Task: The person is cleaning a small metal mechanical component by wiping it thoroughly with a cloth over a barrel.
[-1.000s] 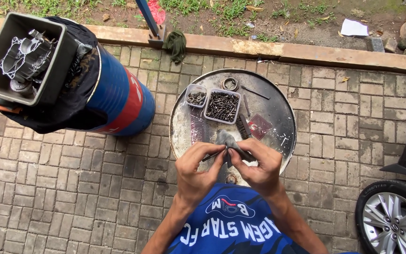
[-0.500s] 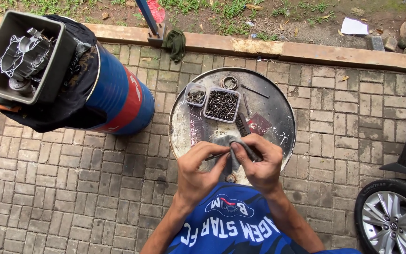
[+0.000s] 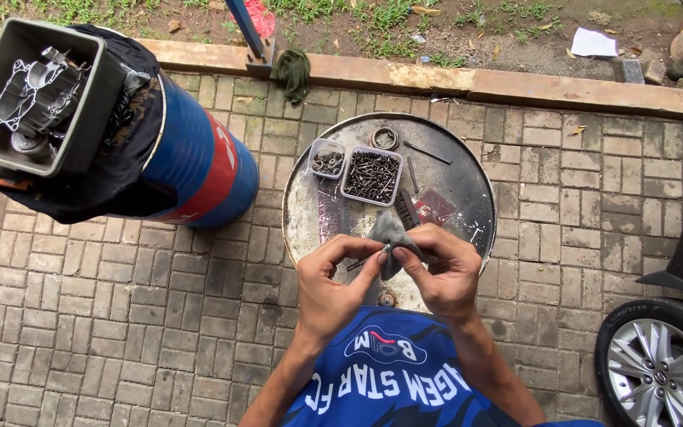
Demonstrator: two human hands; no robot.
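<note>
Both hands, left hand (image 3: 332, 286) and right hand (image 3: 439, 273), pinch a grey rag (image 3: 390, 236) around a thin rod (image 3: 360, 262); two screw trays (image 3: 371, 175) sit behind, one blue drum (image 3: 199, 162) left.

Two hands, left (image 3: 332, 286) and right (image 3: 444, 273), share one grey rag (image 3: 393, 235) and one thin metal pin (image 3: 360, 262). Two drums: one blue (image 3: 199, 162), one grey (image 3: 456, 170). On the grey one, two tubs of screws, small (image 3: 327, 158) and large (image 3: 372, 175), one ring (image 3: 385, 138), one brush (image 3: 406, 210). One bin (image 3: 29, 95), one wheel (image 3: 662, 372).
</note>
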